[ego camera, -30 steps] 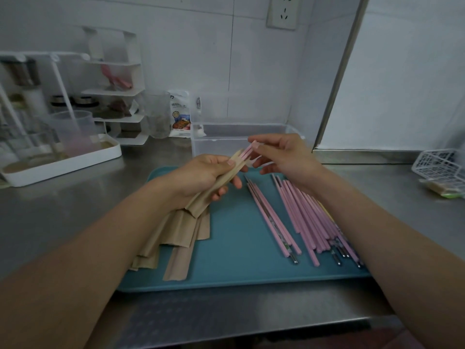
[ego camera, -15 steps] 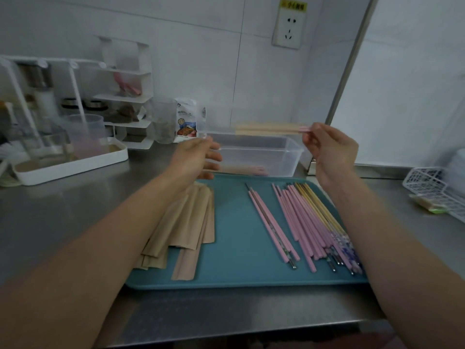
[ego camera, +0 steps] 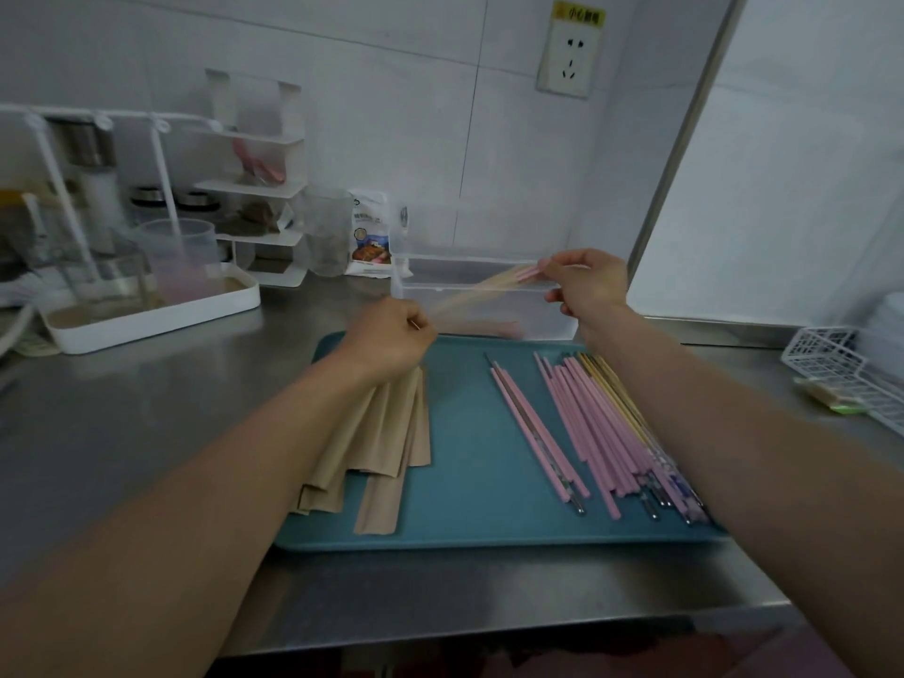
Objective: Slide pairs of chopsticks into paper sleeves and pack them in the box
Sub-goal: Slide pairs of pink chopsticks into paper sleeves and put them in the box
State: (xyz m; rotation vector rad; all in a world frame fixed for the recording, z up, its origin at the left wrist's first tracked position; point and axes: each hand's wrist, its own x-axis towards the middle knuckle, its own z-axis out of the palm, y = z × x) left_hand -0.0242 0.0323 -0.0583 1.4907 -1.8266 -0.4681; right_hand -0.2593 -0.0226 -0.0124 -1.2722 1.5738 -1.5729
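Head view: right hand (ego camera: pixel 584 283) pinches pink end of sleeved chopsticks (ego camera: pixel 482 289); left hand (ego camera: pixel 391 337) curled at blurred lower end, grip unclear, above clear box (ego camera: pixel 489 305).

A sleeved pair of chopsticks (ego camera: pixel 482 291), pink ends showing, hangs blurred and slanted above the clear plastic box (ego camera: pixel 489 305) at frame centre. Below, loose pink chopsticks (ego camera: pixel 587 428) and brown paper sleeves (ego camera: pixel 386 442) lie fanned on the frame's lower middle.

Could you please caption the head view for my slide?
Both hands, left hand and right hand, hold a sleeved chopstick pair above the clear box.
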